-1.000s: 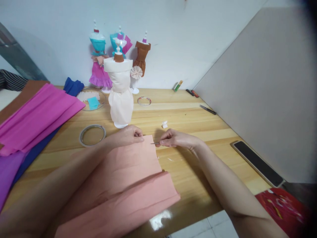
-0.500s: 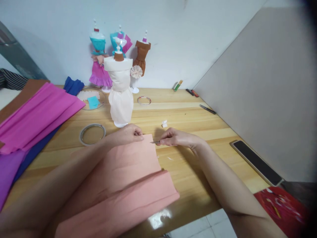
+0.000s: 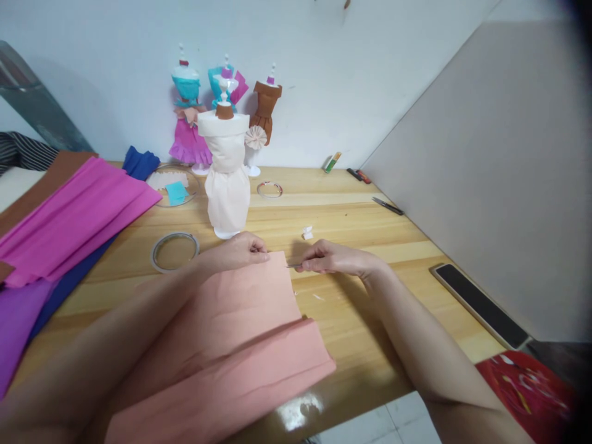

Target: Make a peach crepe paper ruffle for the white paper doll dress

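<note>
A large salmon-pink sheet (image 3: 250, 296), thin like crepe paper or cloth, lies on the table with its near part folded over. My left hand (image 3: 240, 250) is closed at the sheet's far edge, fingers curled and the thumb pressing near the corner. Just right of that corner, my right hand (image 3: 324, 256) pinches a thin, pointed metal tool (image 3: 293, 266); its grip is hidden in the fingers, so its kind is unclear. The tool's tip points left at the sheet's right edge. Small white scraps (image 3: 308, 232) lie beyond my right hand.
A mannequin in a cream dress (image 3: 226, 166) stands close behind my left hand, with several dressed mannequins by the wall. Rolls of tape (image 3: 155, 259) and magenta sheets (image 3: 83, 216) are at left. Black snips (image 3: 387, 206) and a phone-like slab (image 3: 481, 305) lie at right.
The tool in my right hand has drawn back slightly to the right, its tip now at the sheet's edge. My left hand keeps its place on the sheet. The view has tilted a little.
</note>
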{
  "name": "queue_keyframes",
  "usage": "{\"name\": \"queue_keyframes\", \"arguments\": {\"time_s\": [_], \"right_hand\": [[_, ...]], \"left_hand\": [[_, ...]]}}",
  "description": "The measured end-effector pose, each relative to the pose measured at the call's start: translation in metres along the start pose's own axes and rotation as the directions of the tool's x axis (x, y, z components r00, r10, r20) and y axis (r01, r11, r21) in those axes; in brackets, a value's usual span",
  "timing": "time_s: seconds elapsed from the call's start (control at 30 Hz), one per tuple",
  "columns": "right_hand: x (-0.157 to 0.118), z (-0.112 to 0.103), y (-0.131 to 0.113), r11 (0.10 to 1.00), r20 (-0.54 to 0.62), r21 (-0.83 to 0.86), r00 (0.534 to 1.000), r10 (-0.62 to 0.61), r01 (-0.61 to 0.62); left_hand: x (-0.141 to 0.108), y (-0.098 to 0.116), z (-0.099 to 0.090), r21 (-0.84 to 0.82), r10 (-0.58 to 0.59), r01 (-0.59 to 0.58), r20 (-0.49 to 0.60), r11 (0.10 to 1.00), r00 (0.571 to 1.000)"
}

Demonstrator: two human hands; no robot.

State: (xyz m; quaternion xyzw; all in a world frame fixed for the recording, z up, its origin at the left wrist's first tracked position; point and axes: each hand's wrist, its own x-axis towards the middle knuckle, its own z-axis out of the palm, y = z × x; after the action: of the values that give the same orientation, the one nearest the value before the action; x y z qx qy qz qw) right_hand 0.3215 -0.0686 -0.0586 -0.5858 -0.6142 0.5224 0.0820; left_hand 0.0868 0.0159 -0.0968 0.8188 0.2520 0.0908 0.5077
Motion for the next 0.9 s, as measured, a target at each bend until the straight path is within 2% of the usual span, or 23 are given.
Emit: {"name": "queue_keyframes", "arguments": {"time_s": [0.17,0.33,0.47,0.57,0.63,0.7,0.8,0.9], "right_hand": [[0.000,-0.004,0.004,0.999,-0.016,0.043,1.000,-0.005,0.006],[0.003,-0.007,0.015,0.995,-0.038,0.078,0.998,-0.054,0.057],[0.007,-0.009,0.023,0.995,-0.047,0.031,0.994,-0.095,0.096],[0.011,-0.007,0.026,0.991,-0.036,0.025,0.990,-0.134,0.135],[0.015,-0.004,0.028,0.984,-0.013,0.032,0.984,-0.175,0.176],[0.018,-0.001,0.029,0.978,0.020,0.037,0.979,-0.204,0.204],[0.018,0.004,0.026,0.972,0.054,0.055,0.971,-0.233,0.230],[0.013,0.011,0.017,0.962,0.105,0.065,0.957,-0.270,0.265]], "left_hand": [[-0.002,0.001,0.000,0.008,-0.001,0.001,0.006,1.000,1.000],[-0.008,0.011,0.001,0.069,-0.008,0.013,-0.067,0.998,0.998],[-0.024,0.043,-0.003,0.315,0.082,-0.043,-0.113,0.948,0.990],[-0.048,0.074,0.001,0.400,0.162,-0.132,-0.040,0.907,0.986],[-0.072,0.089,0.014,0.425,0.145,-0.141,0.023,0.894,0.989],[-0.098,0.095,0.036,0.497,0.126,-0.140,0.063,0.856,0.990],[-0.135,0.086,0.074,0.664,0.048,-0.089,0.079,0.742,0.996],[-0.159,0.068,0.101,0.749,0.069,-0.090,0.060,0.656,0.996]]}}
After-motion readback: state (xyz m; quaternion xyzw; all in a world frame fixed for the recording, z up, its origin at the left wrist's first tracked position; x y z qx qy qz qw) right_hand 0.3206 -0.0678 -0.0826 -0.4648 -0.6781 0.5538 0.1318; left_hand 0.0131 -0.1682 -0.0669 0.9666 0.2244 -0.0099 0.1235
